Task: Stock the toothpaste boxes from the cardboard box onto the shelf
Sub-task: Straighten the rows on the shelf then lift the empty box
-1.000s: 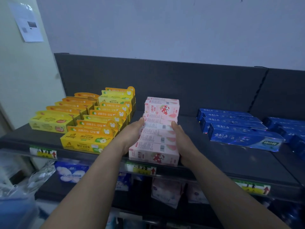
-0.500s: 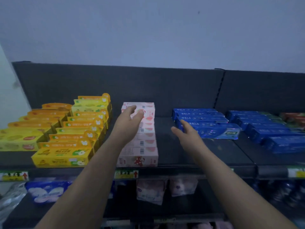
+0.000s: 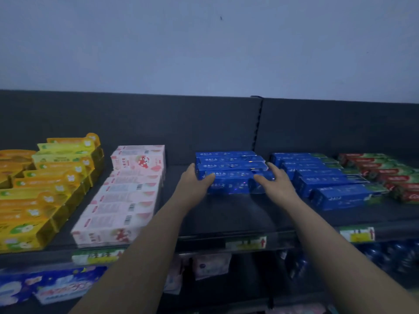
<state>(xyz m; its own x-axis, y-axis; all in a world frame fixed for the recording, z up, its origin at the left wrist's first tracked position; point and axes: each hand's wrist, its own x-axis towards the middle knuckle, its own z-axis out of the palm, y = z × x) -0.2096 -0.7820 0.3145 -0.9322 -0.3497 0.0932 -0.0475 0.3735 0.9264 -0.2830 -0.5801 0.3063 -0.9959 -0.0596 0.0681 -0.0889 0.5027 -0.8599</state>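
Hands meet at the centre of the frame on a row of blue toothpaste boxes (image 3: 231,175). The left hand (image 3: 195,184) wraps the row's left end and the right hand (image 3: 275,184) wraps its right end, each with the thumb laid across the front box and the fingers curled around the side. These boxes are long, glossy and deep blue with pale lettering along their top faces. They lie crosswise, one behind the other, on the dark shelf (image 3: 226,218), set well back from its front edge and close to the dark back panel (image 3: 158,123). Left of centre, a longer row of pink toothpaste boxes (image 3: 127,196) runs from the shelf's front edge back to the panel, white and pink with barcodes and a red cartoon figure. Farther left sit yellow and orange boxes (image 3: 45,189) in stepped rows. Right of the held row lies another row of blue boxes with green ends (image 3: 328,180), then red and green boxes (image 3: 385,175) at the right edge. Price tags (image 3: 246,243) with red arrows line the shelf's front rail. Below it, blurred soft packs (image 3: 54,288) lie on a lower level, and a pale wall (image 3: 204,46) fills the upper half of the frame.
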